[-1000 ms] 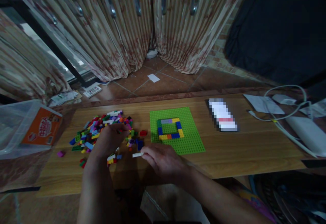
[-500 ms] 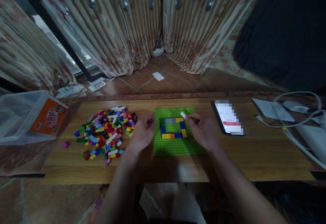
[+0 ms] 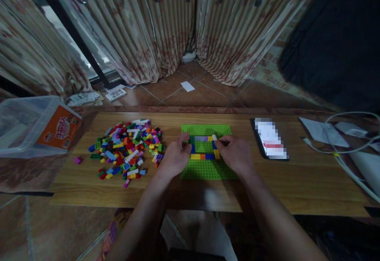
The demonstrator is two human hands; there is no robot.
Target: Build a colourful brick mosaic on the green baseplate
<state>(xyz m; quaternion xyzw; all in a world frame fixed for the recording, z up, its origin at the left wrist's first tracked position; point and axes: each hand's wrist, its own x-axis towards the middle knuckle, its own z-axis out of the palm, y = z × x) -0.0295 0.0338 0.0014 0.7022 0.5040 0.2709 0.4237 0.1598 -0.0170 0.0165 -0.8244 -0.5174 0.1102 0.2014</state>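
A green baseplate (image 3: 208, 172) lies on the table with a rectangular ring of bricks (image 3: 203, 156) on it, in yellow, blue, orange, purple and green. Between thumb and fingertips, my right hand (image 3: 236, 152) pinches a small white brick (image 3: 214, 137) at the ring's far right corner. Whether the brick is pressed down there, I cannot tell. My left hand (image 3: 176, 156) is at the ring's left side, fingers curled and thumb drawn in. Its fingertips cover part of that wall, and what they hold, if anything, is hidden.
A heap of loose bricks (image 3: 118, 150) spreads over the table's left part. A phone (image 3: 271, 140) lies right of the baseplate, with white cables (image 3: 320, 145) and papers (image 3: 320, 131) farther right. Beyond the left edge stands a clear plastic bin (image 3: 26, 124) with an orange label.
My right hand has brought the white brick down onto the ring's far right corner. My left hand has moved right, to the ring's left side. The whole view has shifted slightly.
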